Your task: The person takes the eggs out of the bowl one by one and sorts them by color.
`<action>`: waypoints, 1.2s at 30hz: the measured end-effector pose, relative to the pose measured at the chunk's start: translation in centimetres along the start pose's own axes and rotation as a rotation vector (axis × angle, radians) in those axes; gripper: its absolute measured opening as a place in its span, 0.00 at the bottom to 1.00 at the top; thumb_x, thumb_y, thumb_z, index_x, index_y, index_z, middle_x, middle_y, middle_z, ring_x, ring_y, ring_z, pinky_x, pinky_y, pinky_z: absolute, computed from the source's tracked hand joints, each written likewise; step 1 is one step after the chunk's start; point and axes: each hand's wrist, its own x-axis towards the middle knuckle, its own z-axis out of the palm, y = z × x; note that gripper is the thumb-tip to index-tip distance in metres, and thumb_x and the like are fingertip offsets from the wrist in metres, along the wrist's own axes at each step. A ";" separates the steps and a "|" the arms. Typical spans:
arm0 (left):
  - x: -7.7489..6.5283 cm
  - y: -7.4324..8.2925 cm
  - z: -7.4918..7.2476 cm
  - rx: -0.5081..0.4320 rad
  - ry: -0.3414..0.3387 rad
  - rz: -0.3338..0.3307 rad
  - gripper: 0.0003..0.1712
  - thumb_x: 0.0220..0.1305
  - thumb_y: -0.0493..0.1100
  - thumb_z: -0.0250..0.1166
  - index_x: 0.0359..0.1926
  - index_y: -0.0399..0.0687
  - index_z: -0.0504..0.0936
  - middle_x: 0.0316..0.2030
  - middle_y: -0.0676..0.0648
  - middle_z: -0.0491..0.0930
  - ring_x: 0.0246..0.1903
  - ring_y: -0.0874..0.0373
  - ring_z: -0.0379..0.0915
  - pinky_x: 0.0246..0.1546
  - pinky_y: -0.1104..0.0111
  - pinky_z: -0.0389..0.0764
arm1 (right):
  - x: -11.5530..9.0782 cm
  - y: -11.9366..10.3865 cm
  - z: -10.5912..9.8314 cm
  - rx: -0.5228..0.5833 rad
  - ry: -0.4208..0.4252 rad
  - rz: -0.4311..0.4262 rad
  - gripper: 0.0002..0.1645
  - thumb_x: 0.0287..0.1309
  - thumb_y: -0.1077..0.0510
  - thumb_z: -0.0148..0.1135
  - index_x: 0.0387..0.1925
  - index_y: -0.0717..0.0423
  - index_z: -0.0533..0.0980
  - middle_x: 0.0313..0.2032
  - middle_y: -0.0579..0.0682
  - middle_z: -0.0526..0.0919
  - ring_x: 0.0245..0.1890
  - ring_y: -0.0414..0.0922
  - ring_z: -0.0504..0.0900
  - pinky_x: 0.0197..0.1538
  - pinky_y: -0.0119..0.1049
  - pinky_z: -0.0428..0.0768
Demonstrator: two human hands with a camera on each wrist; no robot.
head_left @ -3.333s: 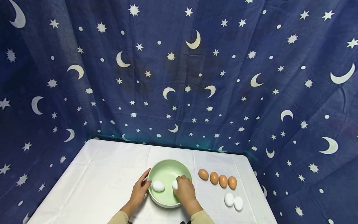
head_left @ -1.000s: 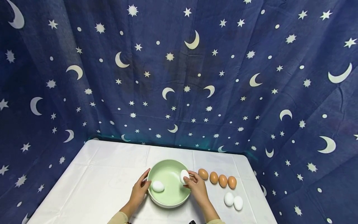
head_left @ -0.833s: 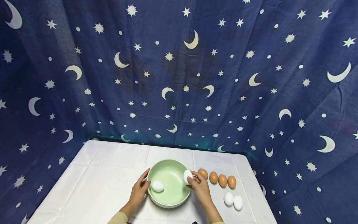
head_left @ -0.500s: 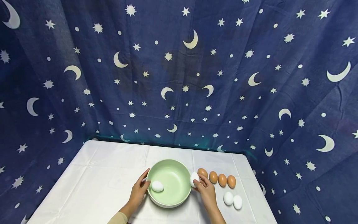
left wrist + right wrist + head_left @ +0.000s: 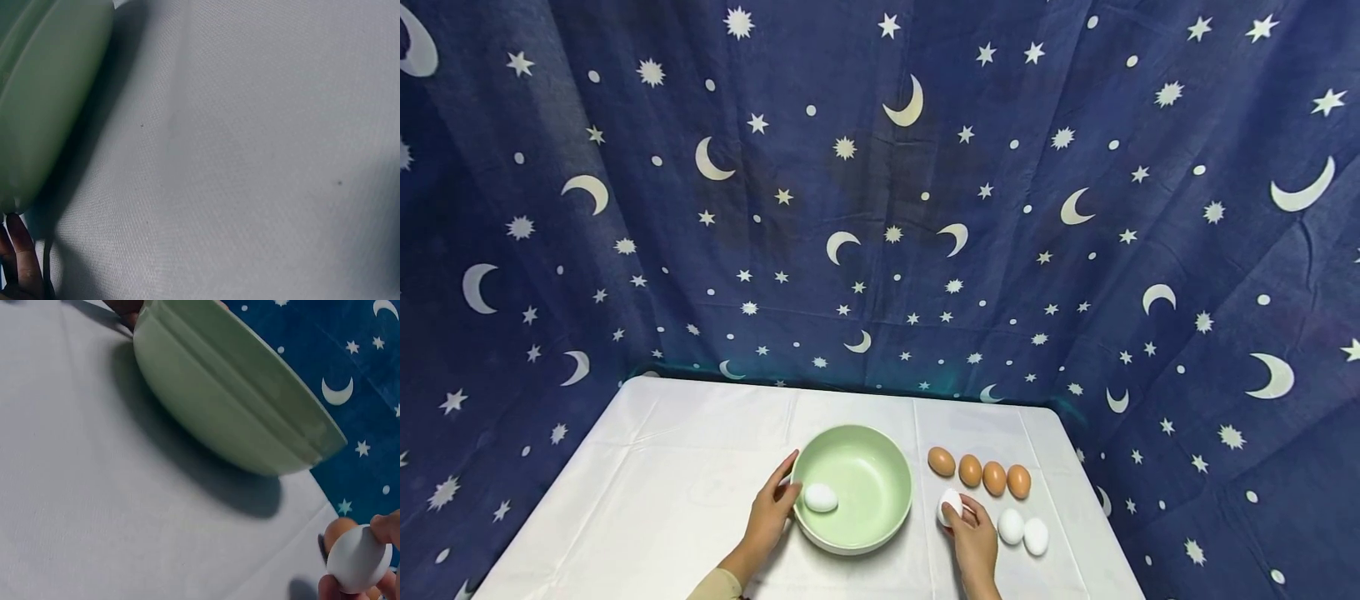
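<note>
A pale green bowl (image 5: 887, 492) stands on the white-covered table with one white egg (image 5: 820, 498) inside, near its left wall. My left hand (image 5: 767, 510) holds the bowl's left side, thumb at the rim and fingers along the outer wall. In the left wrist view some fingertips (image 5: 24, 250) touch the bowl's underside curve. To the right of the bowl, my right hand (image 5: 974, 537) pinches another white egg (image 5: 950, 506) between thumb and fingers. The right wrist view shows this held egg (image 5: 357, 559) above the cloth, a brown egg (image 5: 338, 532) behind it.
Several brown eggs (image 5: 970, 471) lie in a row at the right of the table (image 5: 685, 467). Two white eggs (image 5: 1023, 532) lie side by side close to my right hand. A dark blue curtain (image 5: 880, 208) with stars and moons surrounds the table's back and sides.
My right hand has lifted a white egg out of the bowl and carried it right, past the rim, to below the brown eggs. The left hand stays at the bowl.
</note>
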 end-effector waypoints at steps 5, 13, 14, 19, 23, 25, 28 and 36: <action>-0.1 0.1 -0.1 -0.005 0.003 0.009 0.32 0.71 0.45 0.58 0.73 0.58 0.63 0.67 0.38 0.67 0.53 0.51 0.76 0.35 0.70 0.81 | 0.2 0.9 -0.5 0.020 0.039 0.029 0.36 0.54 0.54 0.72 0.59 0.71 0.70 0.45 0.68 0.83 0.36 0.45 0.86 0.34 0.29 0.84; -0.3 0.1 -0.1 0.004 0.021 0.026 0.31 0.70 0.45 0.59 0.73 0.57 0.65 0.67 0.38 0.69 0.50 0.53 0.77 0.35 0.70 0.82 | 0.4 1.6 -1.0 0.043 0.067 0.040 0.36 0.53 0.56 0.73 0.59 0.71 0.70 0.44 0.66 0.84 0.35 0.42 0.85 0.34 0.27 0.83; -0.3 0.2 -0.1 0.007 0.018 0.027 0.32 0.70 0.45 0.59 0.73 0.57 0.65 0.67 0.38 0.68 0.52 0.52 0.77 0.36 0.71 0.81 | 0.4 1.6 -1.0 0.038 0.072 0.039 0.36 0.53 0.56 0.73 0.58 0.71 0.70 0.44 0.66 0.84 0.35 0.41 0.85 0.34 0.27 0.83; -0.2 0.1 -0.1 0.000 0.000 0.017 0.32 0.71 0.45 0.58 0.74 0.56 0.63 0.68 0.37 0.66 0.54 0.50 0.76 0.37 0.71 0.81 | 0.4 1.6 -1.0 0.018 0.114 0.037 0.34 0.52 0.59 0.71 0.58 0.71 0.71 0.44 0.67 0.83 0.32 0.38 0.83 0.32 0.25 0.82; -0.3 0.5 -0.1 -0.013 0.002 0.007 0.32 0.70 0.43 0.59 0.73 0.56 0.64 0.68 0.37 0.67 0.51 0.52 0.77 0.34 0.70 0.81 | 0.3 1.6 -1.0 -0.050 0.156 0.032 0.34 0.50 0.59 0.71 0.57 0.70 0.72 0.45 0.68 0.83 0.35 0.45 0.84 0.31 0.22 0.78; -0.3 0.4 -0.1 -0.010 0.008 0.016 0.32 0.70 0.43 0.59 0.73 0.55 0.64 0.67 0.37 0.68 0.48 0.54 0.78 0.32 0.69 0.81 | 0.2 1.6 -1.0 -0.096 0.175 0.027 0.34 0.49 0.59 0.71 0.57 0.69 0.73 0.45 0.68 0.83 0.38 0.51 0.85 0.30 0.20 0.74; -0.2 -0.2 0.0 -0.005 0.019 0.028 0.31 0.70 0.43 0.59 0.73 0.57 0.65 0.66 0.37 0.69 0.43 0.60 0.78 0.30 0.68 0.81 | 0.1 1.6 -1.0 -0.131 0.196 0.020 0.34 0.48 0.59 0.71 0.57 0.69 0.74 0.45 0.68 0.83 0.42 0.57 0.85 0.29 0.18 0.70; -0.2 0.0 0.0 -0.020 0.010 0.017 0.32 0.70 0.44 0.59 0.73 0.56 0.65 0.66 0.37 0.69 0.42 0.62 0.77 0.30 0.68 0.81 | 0.0 1.8 -0.7 -0.053 0.247 0.020 0.36 0.48 0.55 0.76 0.56 0.71 0.76 0.48 0.70 0.82 0.47 0.61 0.84 0.30 0.16 0.73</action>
